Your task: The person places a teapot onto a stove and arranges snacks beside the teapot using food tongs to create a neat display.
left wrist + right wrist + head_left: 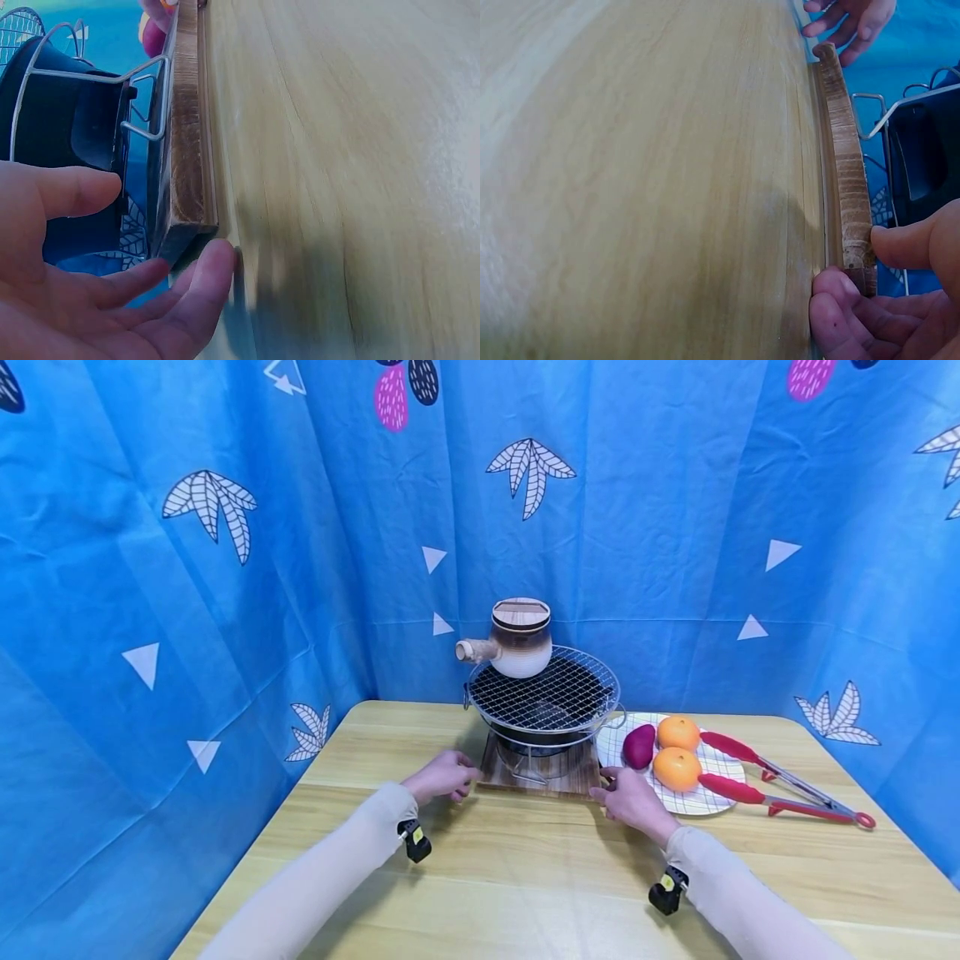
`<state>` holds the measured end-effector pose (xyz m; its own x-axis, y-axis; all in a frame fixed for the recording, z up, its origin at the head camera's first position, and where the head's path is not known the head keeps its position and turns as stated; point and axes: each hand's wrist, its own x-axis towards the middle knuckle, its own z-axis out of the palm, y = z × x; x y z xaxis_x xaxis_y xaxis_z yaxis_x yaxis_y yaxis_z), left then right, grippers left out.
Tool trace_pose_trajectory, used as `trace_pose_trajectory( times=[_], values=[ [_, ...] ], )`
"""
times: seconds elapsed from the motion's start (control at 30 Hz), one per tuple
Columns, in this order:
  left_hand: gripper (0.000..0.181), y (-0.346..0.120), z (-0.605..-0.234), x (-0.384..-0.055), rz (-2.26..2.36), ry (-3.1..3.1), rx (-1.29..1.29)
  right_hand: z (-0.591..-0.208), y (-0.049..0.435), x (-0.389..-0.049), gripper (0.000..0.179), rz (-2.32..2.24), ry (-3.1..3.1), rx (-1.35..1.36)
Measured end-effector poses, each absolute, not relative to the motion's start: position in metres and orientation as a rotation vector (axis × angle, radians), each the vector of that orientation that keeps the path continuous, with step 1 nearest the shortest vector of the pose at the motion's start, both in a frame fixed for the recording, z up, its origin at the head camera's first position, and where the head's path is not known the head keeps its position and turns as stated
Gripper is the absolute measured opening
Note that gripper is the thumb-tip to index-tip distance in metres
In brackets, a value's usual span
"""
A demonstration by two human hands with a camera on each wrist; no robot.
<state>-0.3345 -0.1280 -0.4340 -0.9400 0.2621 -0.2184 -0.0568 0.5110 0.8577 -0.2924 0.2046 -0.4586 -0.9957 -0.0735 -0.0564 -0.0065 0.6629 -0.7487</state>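
A square wooden board (566, 783) lies under a small round charcoal stove (517, 745) topped by a wire grill (551, 693). On the grill sits a brown-and-white clay pot (523, 652) with a side handle and wooden lid. My left hand (444, 777) is at the board's front left corner; in the left wrist view its thumb (82, 191) stands off the board and its fingers are loosely bent by the corner. My right hand (633, 800) pinches the front right corner, its thumb (904, 244) on top and fingers low at the side.
Right of the stove, a white checked plate (723, 766) bears two orange fruits (677, 769) and a purple one (639, 746). Red-handled tongs (806, 789) lie across its edge onto the light wooden table (525, 877). A blue curtain (637, 527) hangs behind and at the sides.
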Motion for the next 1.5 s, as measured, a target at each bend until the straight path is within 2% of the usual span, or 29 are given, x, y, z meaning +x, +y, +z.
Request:
trace_pose_trajectory(
  times=[1.0, 1.5],
  values=[
    [0.053, -0.108, -0.446, -0.344, 1.464, 2.481, 0.117, -0.457, 0.204, -0.293, 0.057, -1.242, 2.774, -0.046],
    [0.054, -0.109, -0.453, -0.348, 1.520, 2.473, 0.161, -0.455, 0.206, -0.291, 0.056, -1.196, 2.791, -0.128]
  ],
)
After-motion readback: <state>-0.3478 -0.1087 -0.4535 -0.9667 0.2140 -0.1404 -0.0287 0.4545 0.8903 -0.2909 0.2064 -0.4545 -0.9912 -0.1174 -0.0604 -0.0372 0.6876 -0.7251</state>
